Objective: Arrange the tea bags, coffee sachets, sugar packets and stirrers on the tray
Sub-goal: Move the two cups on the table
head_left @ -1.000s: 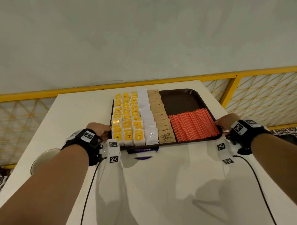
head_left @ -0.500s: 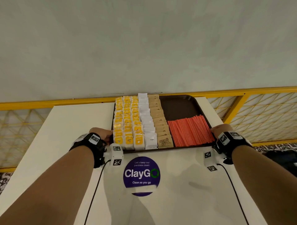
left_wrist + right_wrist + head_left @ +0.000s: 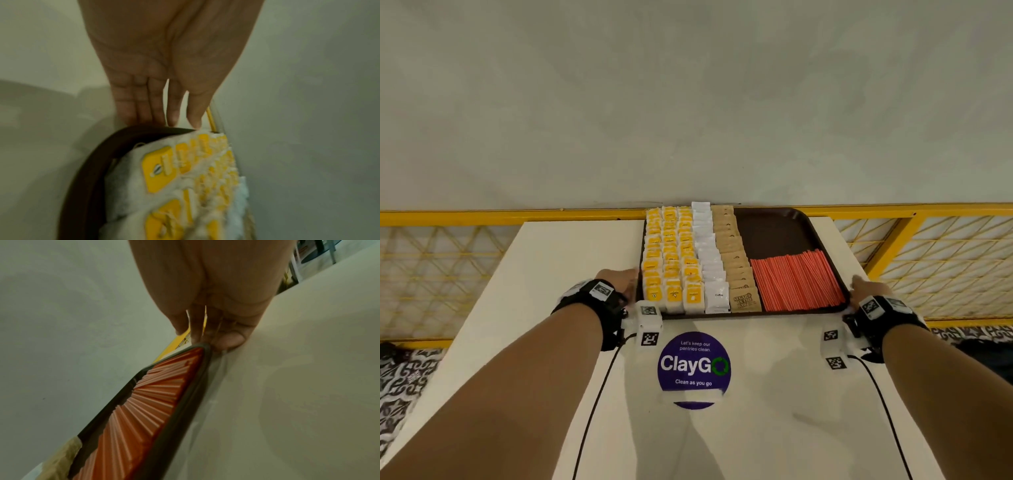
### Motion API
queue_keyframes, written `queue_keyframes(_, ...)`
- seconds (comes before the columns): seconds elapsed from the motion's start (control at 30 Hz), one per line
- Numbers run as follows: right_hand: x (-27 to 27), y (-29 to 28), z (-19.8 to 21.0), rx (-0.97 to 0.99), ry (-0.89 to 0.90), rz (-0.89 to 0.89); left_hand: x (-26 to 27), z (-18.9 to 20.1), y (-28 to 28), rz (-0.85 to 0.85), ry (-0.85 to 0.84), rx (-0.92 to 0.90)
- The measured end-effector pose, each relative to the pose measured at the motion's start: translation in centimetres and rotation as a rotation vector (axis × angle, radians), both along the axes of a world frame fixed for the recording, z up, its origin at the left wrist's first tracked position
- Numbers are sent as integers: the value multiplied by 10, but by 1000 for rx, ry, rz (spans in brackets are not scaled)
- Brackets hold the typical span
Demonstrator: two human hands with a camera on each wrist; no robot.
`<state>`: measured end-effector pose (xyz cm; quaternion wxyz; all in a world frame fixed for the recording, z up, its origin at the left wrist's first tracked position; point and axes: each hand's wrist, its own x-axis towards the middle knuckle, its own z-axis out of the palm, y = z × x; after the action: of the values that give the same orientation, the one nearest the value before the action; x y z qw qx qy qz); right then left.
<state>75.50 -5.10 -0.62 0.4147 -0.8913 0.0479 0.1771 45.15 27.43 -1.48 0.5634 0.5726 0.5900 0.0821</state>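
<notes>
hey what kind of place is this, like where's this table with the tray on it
Probably an office or shared pantry. The round sticker on the white table reads "Let's keep our pantries clean". The brown tray holds rows of tea bags, sachets and red stirrers, self-serve style.

head view looks down the table; both wrist views sit close, sharing the tray (image 3: 774,229) rim.

I count one tray (image 3: 774,229) on my bench (image 3: 558,260): three rows of tea bags (image 3: 671,257), one row of coffee sachets (image 3: 709,253), one of sugar packets (image 3: 732,253), and stirrers (image 3: 794,281) too many to count.
</notes>
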Motion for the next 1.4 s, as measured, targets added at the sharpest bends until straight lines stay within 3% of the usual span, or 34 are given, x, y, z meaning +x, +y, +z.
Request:
queue_keyframes(0.17,-84,5,43,102,-243,113,-64,80,-26,-141,-100,273)
queue_keyframes(0.23,-130,14,48,157,-259,338,-118,105,-46,-308,-77,315)
queue_keyframes(0.33,-204,35,44,161,-187,700,-207,119,-67,-569,193,292)
queue_keyframes(0.4,-256,51,41,131,-132,928,-253,113,-80,-685,366,285)
queue_keyframes(0.57,-365,113,37,30,-198,1313,-314,66,-105,-717,655,316)
queue_keyframes(0.73,-433,189,41,-329,-343,1636,-322,39,-112,-606,487,377)
queue_keyframes(0.87,-448,225,33,-553,-451,1792,-322,34,-111,-548,325,370)
queue_keyframes(1.03,-433,236,34,-590,-332,1696,-316,32,-102,-532,226,359)
queue_keyframes(1.2,-382,207,45,-646,-328,1625,-298,29,-92,-591,208,347)
queue_keyframes(1.4,-328,154,58,-721,-423,1845,-263,23,-73,-570,169,313)
